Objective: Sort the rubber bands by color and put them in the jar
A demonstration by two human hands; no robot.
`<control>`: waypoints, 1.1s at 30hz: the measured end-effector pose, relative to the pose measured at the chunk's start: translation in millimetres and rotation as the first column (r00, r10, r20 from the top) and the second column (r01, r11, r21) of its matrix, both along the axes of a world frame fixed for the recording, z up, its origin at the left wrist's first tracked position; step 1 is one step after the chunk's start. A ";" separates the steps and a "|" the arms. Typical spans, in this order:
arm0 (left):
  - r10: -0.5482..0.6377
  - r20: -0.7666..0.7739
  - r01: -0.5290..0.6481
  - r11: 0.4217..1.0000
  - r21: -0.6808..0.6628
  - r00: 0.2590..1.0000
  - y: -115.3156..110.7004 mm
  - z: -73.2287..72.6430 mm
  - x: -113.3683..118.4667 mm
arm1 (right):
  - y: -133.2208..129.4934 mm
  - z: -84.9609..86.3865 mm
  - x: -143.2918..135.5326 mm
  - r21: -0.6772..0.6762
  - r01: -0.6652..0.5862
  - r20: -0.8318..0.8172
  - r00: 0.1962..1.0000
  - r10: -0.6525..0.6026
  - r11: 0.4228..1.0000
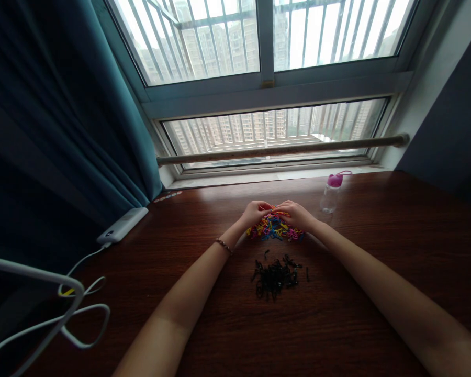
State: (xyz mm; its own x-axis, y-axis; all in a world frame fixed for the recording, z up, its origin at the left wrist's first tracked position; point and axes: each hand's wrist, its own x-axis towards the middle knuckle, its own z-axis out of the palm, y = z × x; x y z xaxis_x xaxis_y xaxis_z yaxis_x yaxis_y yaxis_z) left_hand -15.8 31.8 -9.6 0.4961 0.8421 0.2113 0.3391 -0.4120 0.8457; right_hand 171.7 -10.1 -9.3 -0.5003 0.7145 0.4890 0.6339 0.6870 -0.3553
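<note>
A heap of small, brightly coloured rubber bands (pixel 275 228) lies on the dark wooden tabletop, in red, yellow, blue, pink and orange. My left hand (pixel 256 213) reaches to the heap's upper left side, its fingers bent in among the bands. From the right, my right hand (pixel 295 213) rests over the top of the heap with its fingers curled onto the bands. The fingertips of both hands come close together there and are partly hidden. Nearer to me is a separate pile of black bands (pixel 275 276), with a few loose pieces around it.
A clear bottle with a pink lid (pixel 330 195) stands at the back right. On the left are a white power strip (pixel 122 226), a looped white cable (pixel 87 309) and a white tube (pixel 31 268). A blue curtain (pixel 102 104) hangs beside the barred window.
</note>
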 end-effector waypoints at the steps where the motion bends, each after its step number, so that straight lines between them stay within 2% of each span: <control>1: 0.001 0.004 -0.001 1.000 0.003 1.000 0.2 -0.1 -0.3 | 0.0 -0.5 0.0 0.001 0.003 0.007 1.000 -0.003 1.000; 9: 0.014 0.057 -0.012 0.999 -0.041 0.998 3.7 -3.7 -1.4 | 2.0 -4.2 2.4 -0.007 -0.006 0.004 1.000 0.006 1.000; 15: 0.026 0.054 -0.025 0.999 -0.020 0.998 6.2 -5.7 -2.6 | 4.6 -9.5 1.7 -0.011 -0.001 0.041 0.999 0.001 1.000; 19: 0.045 0.081 -0.038 0.995 -0.091 0.996 5.2 -6.6 -3.1 | 4.4 -9.1 1.6 -0.007 0.012 0.027 1.000 -0.012 1.000; 22: 0.045 0.099 -0.033 0.992 -0.121 0.994 4.7 -6.3 -3.1 | 4.7 -8.7 2.0 -0.008 0.046 -0.034 0.998 -0.047 0.999; 28: 0.027 0.084 -0.020 0.996 -0.091 0.996 5.5 -4.2 -2.7 | 6.2 -6.5 4.0 -0.049 0.146 -0.192 0.970 -0.153 0.988; 33: 0.054 -0.025 -0.054 0.998 -0.026 0.998 4.0 -2.3 -2.0 | 6.1 -3.0 4.3 -0.180 0.189 -0.307 0.922 -0.237 0.965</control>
